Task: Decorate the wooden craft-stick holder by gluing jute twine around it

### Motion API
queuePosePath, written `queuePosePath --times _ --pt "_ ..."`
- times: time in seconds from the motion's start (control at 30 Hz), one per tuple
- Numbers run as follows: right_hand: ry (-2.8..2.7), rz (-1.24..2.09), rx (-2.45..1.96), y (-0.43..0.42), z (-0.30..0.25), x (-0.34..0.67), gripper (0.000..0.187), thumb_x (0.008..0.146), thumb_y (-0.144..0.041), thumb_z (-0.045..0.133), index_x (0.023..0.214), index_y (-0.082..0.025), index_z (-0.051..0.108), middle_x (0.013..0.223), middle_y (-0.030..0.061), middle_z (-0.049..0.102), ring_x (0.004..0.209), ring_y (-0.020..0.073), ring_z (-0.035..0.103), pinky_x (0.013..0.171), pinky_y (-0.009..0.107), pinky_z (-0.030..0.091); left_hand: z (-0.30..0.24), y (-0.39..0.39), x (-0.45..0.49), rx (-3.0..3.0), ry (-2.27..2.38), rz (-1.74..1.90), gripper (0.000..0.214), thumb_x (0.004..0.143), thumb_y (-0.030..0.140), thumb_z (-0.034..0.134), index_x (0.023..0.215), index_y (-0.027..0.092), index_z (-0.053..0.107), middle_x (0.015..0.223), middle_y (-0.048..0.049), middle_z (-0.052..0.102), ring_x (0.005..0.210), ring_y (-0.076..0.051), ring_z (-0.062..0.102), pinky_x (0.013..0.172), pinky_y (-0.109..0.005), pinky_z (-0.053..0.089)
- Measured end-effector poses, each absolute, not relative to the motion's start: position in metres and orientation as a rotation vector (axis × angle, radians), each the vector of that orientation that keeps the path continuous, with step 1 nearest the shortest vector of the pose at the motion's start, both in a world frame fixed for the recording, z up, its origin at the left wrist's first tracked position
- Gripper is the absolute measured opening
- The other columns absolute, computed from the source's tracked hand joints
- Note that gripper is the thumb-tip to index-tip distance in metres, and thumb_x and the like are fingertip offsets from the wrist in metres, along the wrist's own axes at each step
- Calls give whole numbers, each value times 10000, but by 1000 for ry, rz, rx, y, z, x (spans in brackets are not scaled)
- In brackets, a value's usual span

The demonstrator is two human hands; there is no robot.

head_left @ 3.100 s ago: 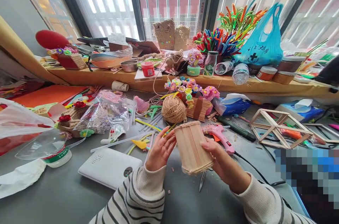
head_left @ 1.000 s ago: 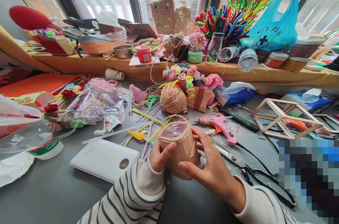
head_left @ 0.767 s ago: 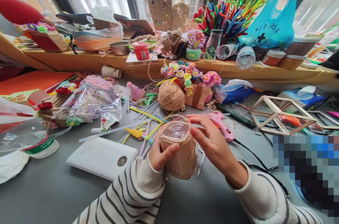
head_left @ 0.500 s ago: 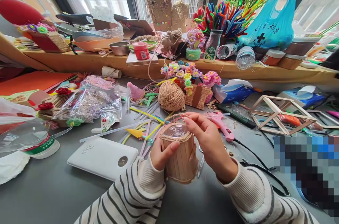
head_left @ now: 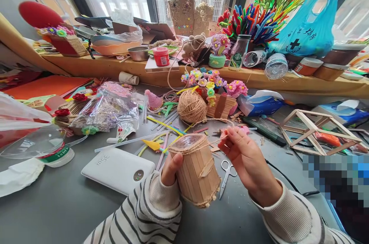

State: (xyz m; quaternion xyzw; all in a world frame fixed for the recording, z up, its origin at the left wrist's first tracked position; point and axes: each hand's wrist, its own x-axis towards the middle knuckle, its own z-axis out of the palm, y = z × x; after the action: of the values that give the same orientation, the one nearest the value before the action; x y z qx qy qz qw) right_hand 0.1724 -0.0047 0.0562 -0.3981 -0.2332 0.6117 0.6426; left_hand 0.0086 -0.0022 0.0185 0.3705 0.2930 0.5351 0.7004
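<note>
My left hand grips a cup clad in wooden craft sticks, tilted, its clear plastic end facing up. Jute twine rings the cup at top and bottom. My right hand is just right of the cup and pinches a strand of twine that runs from the cup's top rim and loops back towards the twine ball behind. Small scissors lie on the grey table below my right hand.
A white power bank lies left of the cup. A pink glue gun sits behind my right hand, its black cord trailing right. A wooden stick frame stands at right. Straws, flower crafts, bags and jars crowd the table and the window ledge.
My right hand has come off the cup's rim and moved right, drawing the twine strand out. The cup has tipped further towards me in my left hand.
</note>
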Motion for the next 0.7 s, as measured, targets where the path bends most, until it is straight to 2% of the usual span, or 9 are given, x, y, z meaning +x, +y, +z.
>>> queuePosePath --times 0.1,0.2,0.33,0.43,0.57,0.7 --pt "-553 1394 -910 -7 58 171 291 617 -406 870 723 -196 700 684 -40 666 627 80 609 640 201 530 19 -7 8 762 612 1189 620 635 644 720 1088 220 697 1099 -94 732 1054 -362 654 897 -464 521" --pt "-564 1408 -915 -10 61 170 304 610 -421 872 730 -195 706 684 -33 676 623 82 613 634 198 531 21 -11 10 648 552 1161 534 615 625 750 956 214 740 975 -70 758 889 -287 690 817 -404 553" --pt "-587 1416 -924 -11 62 168 310 607 -422 875 739 -195 710 671 -31 675 606 77 608 623 191 525 23 -14 11 482 498 1019 560 556 639 781 890 190 760 872 -76 776 744 -234 704 720 -356 575" --pt "-604 1407 -927 -13 61 167 300 625 -424 864 735 -194 707 675 -26 674 609 79 601 622 194 524 24 -12 11 457 508 1027 557 504 627 815 825 176 760 838 -81 780 728 -240 711 696 -344 579" --pt "-586 1415 -914 -16 64 166 305 611 -425 870 735 -195 713 672 -27 661 591 71 576 592 180 517 25 -8 10 518 467 963 593 522 657 786 862 173 754 812 -85 773 728 -261 717 655 -347 573" --pt "-534 1438 -900 -17 71 167 304 584 -397 889 737 -192 724 657 -31 643 564 64 556 563 168 524 26 -8 9 611 537 993 615 540 694 754 871 176 745 844 -94 755 808 -291 699 745 -400 563"
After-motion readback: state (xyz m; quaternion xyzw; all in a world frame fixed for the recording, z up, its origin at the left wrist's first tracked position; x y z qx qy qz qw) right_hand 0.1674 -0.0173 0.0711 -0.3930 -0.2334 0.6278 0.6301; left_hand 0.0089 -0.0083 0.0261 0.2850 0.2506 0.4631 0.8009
